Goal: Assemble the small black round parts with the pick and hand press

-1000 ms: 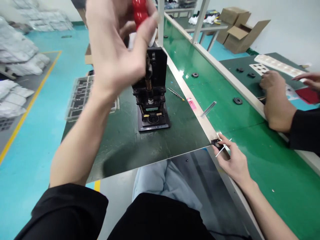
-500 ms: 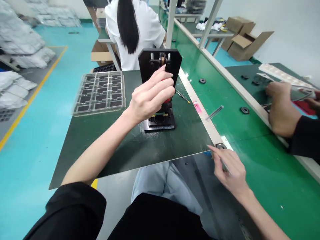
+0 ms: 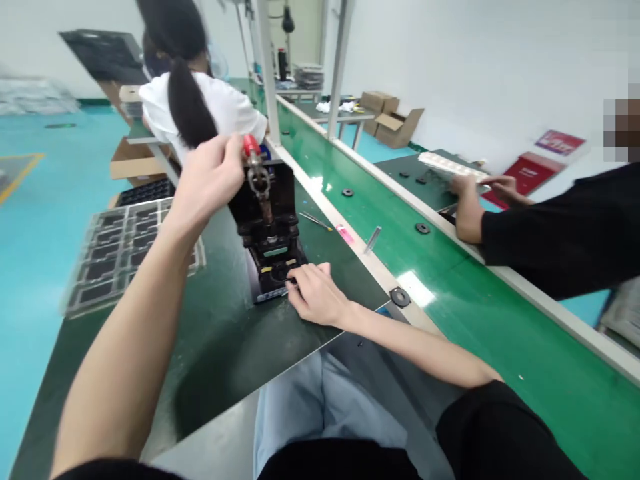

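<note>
Centre: left hand (image 3: 213, 172) grips red handle (image 3: 251, 144) — likely holding press (image 3: 270, 239) raised; right hand (image 3: 319, 294) at base (image 3: 270, 295) — cannot tell grip.

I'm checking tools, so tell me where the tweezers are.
Near the middle of the head view, the tweezers lie on the dark green table, to the right of the black press and just left of the pink strip.

Assembly workshop: lever press (image 3: 271, 230), green conveyor (image 3: 475, 310)
</note>
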The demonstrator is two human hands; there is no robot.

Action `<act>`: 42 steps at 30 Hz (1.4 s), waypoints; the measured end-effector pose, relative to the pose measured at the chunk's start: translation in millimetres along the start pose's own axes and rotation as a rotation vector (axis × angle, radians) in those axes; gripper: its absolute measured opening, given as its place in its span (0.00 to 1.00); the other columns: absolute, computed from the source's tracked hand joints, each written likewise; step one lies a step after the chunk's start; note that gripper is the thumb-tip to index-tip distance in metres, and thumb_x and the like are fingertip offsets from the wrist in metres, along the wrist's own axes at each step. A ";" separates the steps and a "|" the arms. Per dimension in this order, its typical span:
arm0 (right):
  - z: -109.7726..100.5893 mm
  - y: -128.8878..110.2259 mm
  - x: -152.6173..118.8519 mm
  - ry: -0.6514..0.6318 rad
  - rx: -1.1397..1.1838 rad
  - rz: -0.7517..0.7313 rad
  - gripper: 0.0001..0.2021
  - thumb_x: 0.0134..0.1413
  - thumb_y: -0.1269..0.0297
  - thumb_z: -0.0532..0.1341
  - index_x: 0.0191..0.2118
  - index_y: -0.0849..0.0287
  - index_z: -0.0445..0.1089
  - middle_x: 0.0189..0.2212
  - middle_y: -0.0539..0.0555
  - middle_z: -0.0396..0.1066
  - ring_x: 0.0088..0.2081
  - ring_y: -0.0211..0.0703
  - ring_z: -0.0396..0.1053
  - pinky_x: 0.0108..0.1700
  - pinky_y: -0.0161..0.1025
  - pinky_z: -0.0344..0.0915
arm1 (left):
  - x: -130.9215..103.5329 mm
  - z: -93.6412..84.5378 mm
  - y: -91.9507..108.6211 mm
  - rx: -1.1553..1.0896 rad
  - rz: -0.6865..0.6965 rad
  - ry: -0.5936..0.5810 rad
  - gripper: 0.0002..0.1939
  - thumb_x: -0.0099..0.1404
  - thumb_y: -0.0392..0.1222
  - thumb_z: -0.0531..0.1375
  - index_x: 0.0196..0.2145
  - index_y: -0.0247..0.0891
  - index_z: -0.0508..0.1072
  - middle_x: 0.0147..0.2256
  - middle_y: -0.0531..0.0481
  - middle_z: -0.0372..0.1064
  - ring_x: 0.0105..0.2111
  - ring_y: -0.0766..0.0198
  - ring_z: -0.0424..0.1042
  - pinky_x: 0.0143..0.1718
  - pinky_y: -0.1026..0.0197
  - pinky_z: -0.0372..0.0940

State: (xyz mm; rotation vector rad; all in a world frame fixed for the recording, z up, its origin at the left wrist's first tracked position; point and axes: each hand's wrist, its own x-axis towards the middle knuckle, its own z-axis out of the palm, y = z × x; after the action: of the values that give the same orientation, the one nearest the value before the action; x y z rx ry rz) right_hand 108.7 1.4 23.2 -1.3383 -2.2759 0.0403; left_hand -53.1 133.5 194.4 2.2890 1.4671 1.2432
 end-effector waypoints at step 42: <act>-152.2 208.7 -49.8 0.257 -0.445 0.832 0.23 0.61 0.47 0.61 0.50 0.63 0.76 0.46 0.64 0.80 0.48 0.56 0.76 0.51 0.45 0.61 | -164.9 65.2 -85.3 0.054 0.490 -0.051 0.31 0.61 0.39 0.54 0.60 0.64 0.63 0.31 0.50 0.74 0.28 0.43 0.78 0.28 0.45 0.74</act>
State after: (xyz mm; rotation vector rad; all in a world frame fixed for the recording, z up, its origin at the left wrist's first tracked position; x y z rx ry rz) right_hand 363.2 34.9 80.8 -2.2842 -1.4274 -0.3529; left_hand -94.6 62.3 15.7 2.7999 0.9594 1.2475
